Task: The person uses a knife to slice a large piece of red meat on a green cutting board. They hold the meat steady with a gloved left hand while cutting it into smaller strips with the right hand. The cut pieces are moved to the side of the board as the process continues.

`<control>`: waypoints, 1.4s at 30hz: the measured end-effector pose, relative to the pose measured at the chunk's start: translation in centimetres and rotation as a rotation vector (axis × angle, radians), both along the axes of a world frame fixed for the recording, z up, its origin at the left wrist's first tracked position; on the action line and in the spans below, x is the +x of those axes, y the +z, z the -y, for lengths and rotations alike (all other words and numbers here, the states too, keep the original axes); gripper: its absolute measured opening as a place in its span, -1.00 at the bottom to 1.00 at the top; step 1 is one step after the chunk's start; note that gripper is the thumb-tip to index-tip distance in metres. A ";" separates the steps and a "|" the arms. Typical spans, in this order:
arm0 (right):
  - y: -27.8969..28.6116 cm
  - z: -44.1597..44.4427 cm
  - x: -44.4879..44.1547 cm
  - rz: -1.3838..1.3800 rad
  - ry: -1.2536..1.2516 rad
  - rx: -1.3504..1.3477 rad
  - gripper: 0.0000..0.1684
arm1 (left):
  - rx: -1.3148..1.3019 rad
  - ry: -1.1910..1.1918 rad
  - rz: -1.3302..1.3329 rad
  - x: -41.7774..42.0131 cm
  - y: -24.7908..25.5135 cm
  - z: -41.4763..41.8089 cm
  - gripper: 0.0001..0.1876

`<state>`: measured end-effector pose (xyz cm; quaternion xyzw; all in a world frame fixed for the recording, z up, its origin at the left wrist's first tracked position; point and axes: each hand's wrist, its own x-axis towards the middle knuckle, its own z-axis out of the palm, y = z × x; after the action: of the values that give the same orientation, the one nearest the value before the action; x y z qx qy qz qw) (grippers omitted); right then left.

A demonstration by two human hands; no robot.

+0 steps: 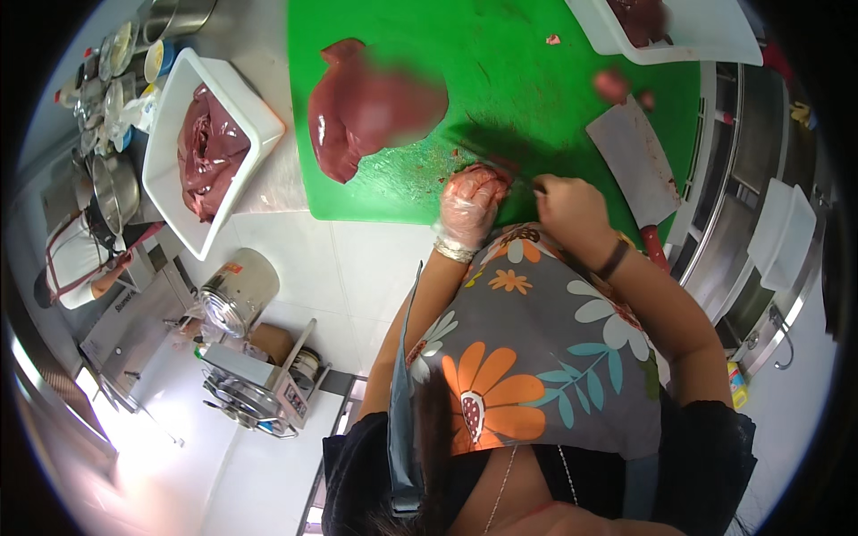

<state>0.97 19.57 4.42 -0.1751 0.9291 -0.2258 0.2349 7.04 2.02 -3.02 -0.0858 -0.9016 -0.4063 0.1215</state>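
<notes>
My left hand (470,204), in a clear plastic glove, rests with curled fingers at the near edge of a green cutting board (375,201). Reddish matter shows at its fingertips, too blurred to tell whether it is held. Just right of it, my bare right hand (573,211) is curled over the board. A small dark bit shows by its thumb, and what it grips is hidden. A large raw liver (348,127) lies on the board, ahead and left of my hands. Right of my right hand lies a cleaver (633,157) with a red handle (654,248) pointing towards me.
A white tub (265,124) with raw liver (211,151) stands left, on a steel counter (258,40). Another white tub (710,33) stands far right. Small meat scraps (611,86) lie near the cleaver. A person (80,258) is at the far left, by a metal bowl (115,191).
</notes>
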 end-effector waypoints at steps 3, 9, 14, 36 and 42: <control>0.8 -2.3 -1.0 -0.018 -0.183 -0.015 -0.82 | 0.034 -0.005 -0.056 0.2 0.4 0.6 -0.82; 3.4 -0.2 1.3 -0.019 0.030 -0.044 -0.82 | 0.001 0.036 -0.066 1.3 0.8 0.4 -0.71; 3.2 -0.5 1.4 -0.034 0.088 0.030 -0.79 | -0.073 0.094 -0.059 1.5 -0.4 0.1 -0.67; 0.5 -4.3 1.1 -0.080 -0.217 -0.007 -0.77 | -0.018 0.257 -0.022 0.7 1.1 0.1 -0.69; 3.1 -3.6 -0.8 -0.005 -0.352 -0.192 -0.79 | -0.043 0.079 0.084 -2.9 2.7 -1.2 -0.61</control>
<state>0.19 23.21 7.51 -0.0320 0.9201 -0.3506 0.1718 4.16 3.20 -0.30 -0.0356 -0.9171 -0.3849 0.0978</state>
